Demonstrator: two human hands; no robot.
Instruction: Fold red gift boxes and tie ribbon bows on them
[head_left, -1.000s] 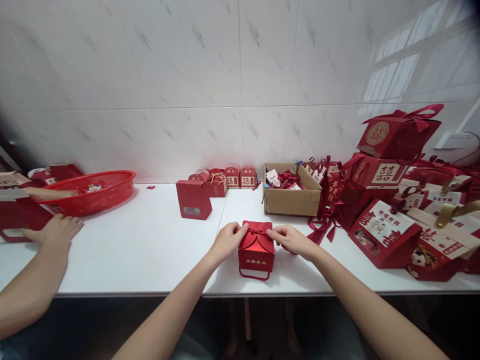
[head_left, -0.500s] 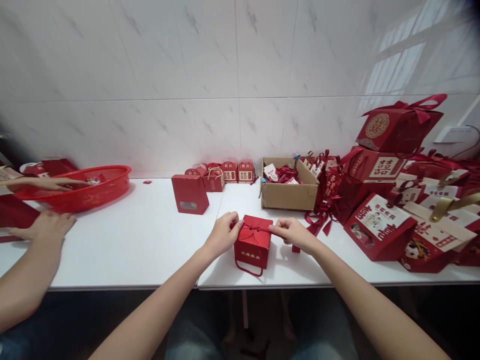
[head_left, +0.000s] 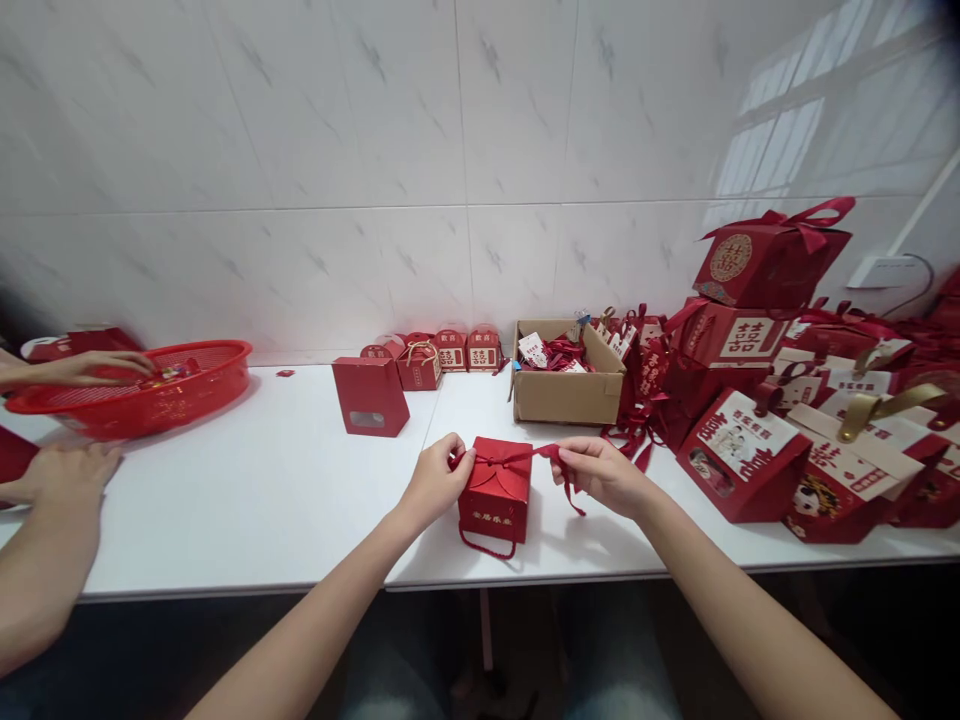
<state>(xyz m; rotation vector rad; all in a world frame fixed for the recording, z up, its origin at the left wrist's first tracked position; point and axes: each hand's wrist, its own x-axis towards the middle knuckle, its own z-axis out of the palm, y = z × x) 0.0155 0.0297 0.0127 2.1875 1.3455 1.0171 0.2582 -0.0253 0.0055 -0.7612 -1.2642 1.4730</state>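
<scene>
A small red gift box (head_left: 495, 490) with gold lettering stands near the front edge of the white table (head_left: 262, 500). A red ribbon (head_left: 536, 458) runs across its top. My left hand (head_left: 436, 478) pinches the ribbon's left end at the box's top corner. To the right of the box, my right hand (head_left: 600, 472) pinches the other end and holds it taut; a loose tail hangs from the fingers. A cord loop hangs below the box front.
A cardboard box (head_left: 568, 380) of tags and ribbons sits behind. Piled red gift boxes (head_left: 757, 330) fill the right side. Small red boxes (head_left: 371, 395) line the tiled wall. At far left another person's hands (head_left: 64, 475) work beside a red basket (head_left: 135, 385).
My right hand has drawn the ribbon out to the right, away from the box. The other person's hand has reached into the red basket. The view shifted slightly left.
</scene>
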